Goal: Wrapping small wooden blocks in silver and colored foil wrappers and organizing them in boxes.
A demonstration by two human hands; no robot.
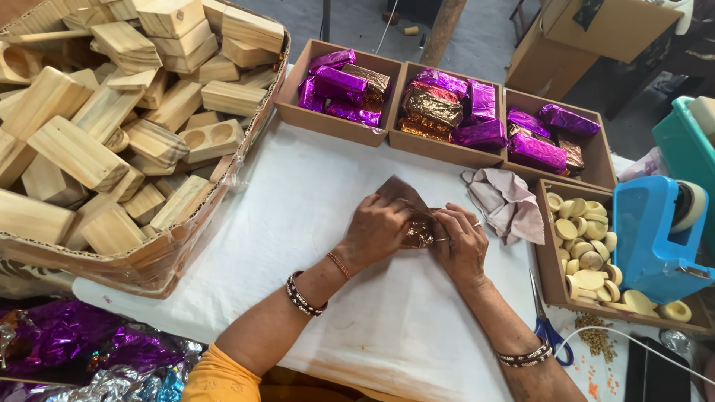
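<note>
On the white cloth-covered table [320, 223], my left hand [378, 227] and my right hand [462, 242] press together on a small block being covered in copper-brown foil [417, 223]. A flap of the foil sticks up behind my left fingers. The block itself is almost fully hidden under the foil and my fingers. Both wrists wear bangles, and my right hand has a ring.
A big cardboard box [164, 257] of bare wooden blocks fills the left. Three brown trays [328, 119] of purple and copper foil-wrapped blocks line the back. A pinkish cloth [510, 201], a tray of pale round discs [585, 249], a blue tape dispenser [655, 238] and blue-handled scissors [547, 327] lie right. Crumpled foil sheets [67, 350] sit bottom left.
</note>
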